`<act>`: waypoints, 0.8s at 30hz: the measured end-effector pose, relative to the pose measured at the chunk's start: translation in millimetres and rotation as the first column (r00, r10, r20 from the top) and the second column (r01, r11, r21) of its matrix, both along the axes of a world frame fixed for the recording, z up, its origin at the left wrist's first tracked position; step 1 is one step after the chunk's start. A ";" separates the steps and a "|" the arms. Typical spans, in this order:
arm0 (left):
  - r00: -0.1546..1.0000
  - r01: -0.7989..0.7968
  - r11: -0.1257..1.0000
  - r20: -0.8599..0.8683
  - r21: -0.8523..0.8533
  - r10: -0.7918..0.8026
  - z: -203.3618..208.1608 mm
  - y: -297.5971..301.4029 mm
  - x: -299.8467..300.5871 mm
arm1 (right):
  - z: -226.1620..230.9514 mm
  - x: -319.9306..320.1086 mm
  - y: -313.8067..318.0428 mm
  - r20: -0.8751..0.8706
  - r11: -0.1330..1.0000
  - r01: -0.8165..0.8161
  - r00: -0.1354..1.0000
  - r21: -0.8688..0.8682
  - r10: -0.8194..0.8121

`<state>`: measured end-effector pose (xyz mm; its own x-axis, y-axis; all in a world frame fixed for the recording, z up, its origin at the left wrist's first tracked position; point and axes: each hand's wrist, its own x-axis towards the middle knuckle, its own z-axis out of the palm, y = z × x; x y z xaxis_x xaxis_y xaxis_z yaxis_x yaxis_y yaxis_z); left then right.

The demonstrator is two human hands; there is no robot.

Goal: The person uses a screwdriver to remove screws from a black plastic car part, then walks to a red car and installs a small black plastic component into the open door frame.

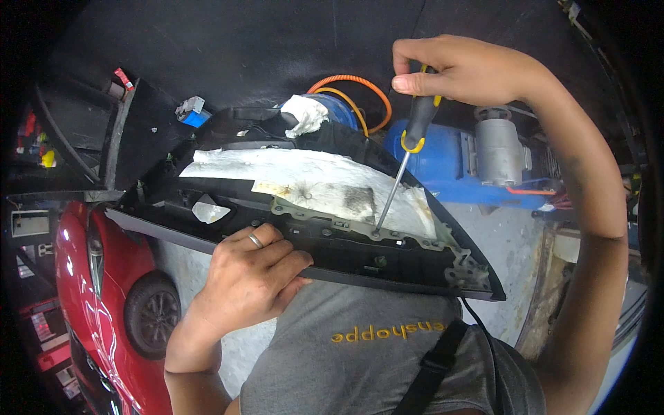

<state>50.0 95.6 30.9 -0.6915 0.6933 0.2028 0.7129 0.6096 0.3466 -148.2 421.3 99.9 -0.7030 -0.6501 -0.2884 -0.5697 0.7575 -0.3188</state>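
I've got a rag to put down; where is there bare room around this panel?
Grey floor shows bare between the right edge of the black panel and the blue machine; another patch lies between the left hand and red car. The panel's middle is crowded: white padding and the screwdriver.

From up on my head, the one wide fisheye camera looks down my front, near above my left hand (252,273), right hand (460,72) and shirt (346,370), reaching sideways to a red car (114,304).

Grey-and-yellow screwdriver (419,119), black panel (333,257)
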 end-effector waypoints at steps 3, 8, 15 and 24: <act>1.000 -0.005 0.999 0.009 -0.032 0.006 5.4 0.5 0.2 | -0.7 7.6 10.3 0.158 0.976 0.018 0.987 -0.219 0.017; 0.999 0.001 0.998 0.035 -0.061 0.001 7.5 2.1 -2.3 | -10.1 -6.5 9.8 0.271 0.905 -0.043 0.947 -0.423 0.171; 0.999 0.010 0.999 0.037 -0.039 -0.009 5.6 2.3 -3.6 | -17.6 -1.4 8.8 0.255 0.960 0.165 0.961 -0.225 -0.105; 0.987 -0.118 0.981 -0.124 -0.157 0.099 19.8 -3.2 1.7 | -13.7 9.0 5.2 0.228 0.919 0.086 0.974 -0.384 0.004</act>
